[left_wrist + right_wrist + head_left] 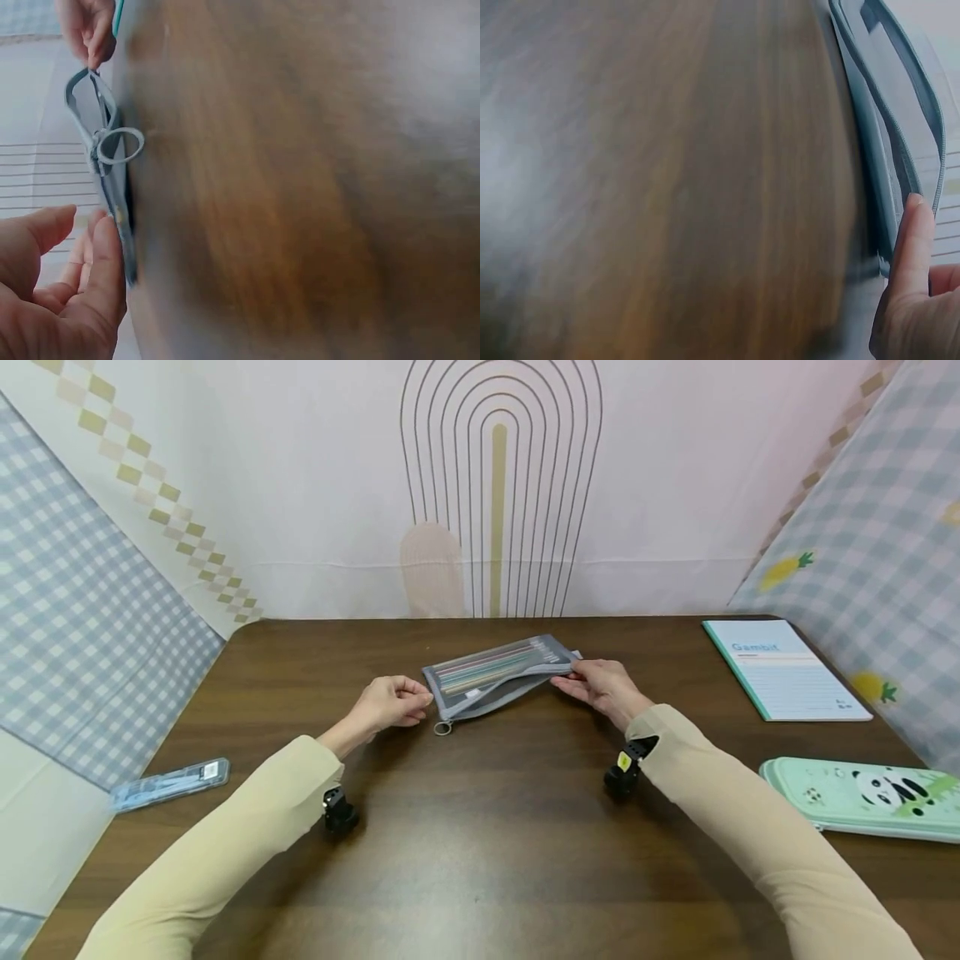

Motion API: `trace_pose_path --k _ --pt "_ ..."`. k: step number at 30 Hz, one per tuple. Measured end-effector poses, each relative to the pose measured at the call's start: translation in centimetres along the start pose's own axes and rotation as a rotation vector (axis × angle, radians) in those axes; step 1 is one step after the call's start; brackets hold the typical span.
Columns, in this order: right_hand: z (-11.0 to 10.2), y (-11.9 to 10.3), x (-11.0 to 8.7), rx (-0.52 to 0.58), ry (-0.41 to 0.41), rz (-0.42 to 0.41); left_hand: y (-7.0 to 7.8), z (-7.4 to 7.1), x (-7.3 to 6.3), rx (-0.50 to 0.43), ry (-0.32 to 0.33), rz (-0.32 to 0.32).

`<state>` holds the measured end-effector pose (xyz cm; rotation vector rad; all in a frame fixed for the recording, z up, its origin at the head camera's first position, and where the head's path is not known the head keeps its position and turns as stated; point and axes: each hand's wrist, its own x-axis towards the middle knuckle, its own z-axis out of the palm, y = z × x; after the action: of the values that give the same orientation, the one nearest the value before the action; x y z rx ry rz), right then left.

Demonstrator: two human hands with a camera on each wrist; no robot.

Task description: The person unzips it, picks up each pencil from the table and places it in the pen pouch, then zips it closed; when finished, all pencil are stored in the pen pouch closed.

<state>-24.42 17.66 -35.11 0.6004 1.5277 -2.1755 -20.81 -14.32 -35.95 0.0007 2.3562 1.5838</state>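
A grey mesh zip pouch (453, 703) lies on the table in front of me, with its zipped side gaping. Several coloured pencils (487, 670) show through the mesh. From its left end hangs a metal ring (443, 727), seen large in the left wrist view. My right hand (603, 687) pinches the pouch's right end by the zip, thumb above and fingers beneath. Beside the left end is my left hand (395, 700); in the left wrist view its thumb stands apart from the fingers, and the fingertips are right at the pouch's edge.
On the right of the brown table (480, 843) are a notebook (787, 670) and, nearer me, a green panda pencil case (862, 797). A clear-and-blue slim packet (171, 785) lies at the left edge. Patterned cloth (322, 485) hangs behind the table.
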Motion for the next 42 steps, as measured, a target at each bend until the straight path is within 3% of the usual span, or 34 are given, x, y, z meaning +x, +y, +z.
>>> trace_pose_path --k 9,16,20,26,29,31,35,42 --pt "-0.4 0.1 -0.7 -0.014 0.003 0.007 0.2 0.9 0.5 -0.172 -0.082 -0.084" --pt "-1.1 0.4 -1.1 -0.166 -0.011 -0.061 0.5 1.5 1.1 -0.265 -0.081 -0.152" --pt "-1.7 0.9 -1.2 -0.324 0.046 -0.191 0.8 1.7 1.4 -0.293 -0.079 -0.17" --pt "-0.2 2.4 -0.8 -0.459 0.242 -0.54 1.1 2.1 1.6 -0.363 -0.072 -0.192" --pt "1.9 3.6 -1.2 -0.468 0.168 -0.621 1.2 2.3 1.8 -0.397 -0.071 -0.198" --pt "3.5 4.5 -1.9 -0.488 0.055 -0.593 1.3 2.4 1.9 -0.415 -0.071 -0.202" --pt "6.3 6.5 -2.8 -0.529 -0.107 -0.455 1.5 2.8 2.1 -0.446 -0.074 -0.206" --pt "8.4 8.3 -3.1 -0.49 -0.184 -0.279 1.9 3.3 2.0 -0.494 -0.07 -0.23"
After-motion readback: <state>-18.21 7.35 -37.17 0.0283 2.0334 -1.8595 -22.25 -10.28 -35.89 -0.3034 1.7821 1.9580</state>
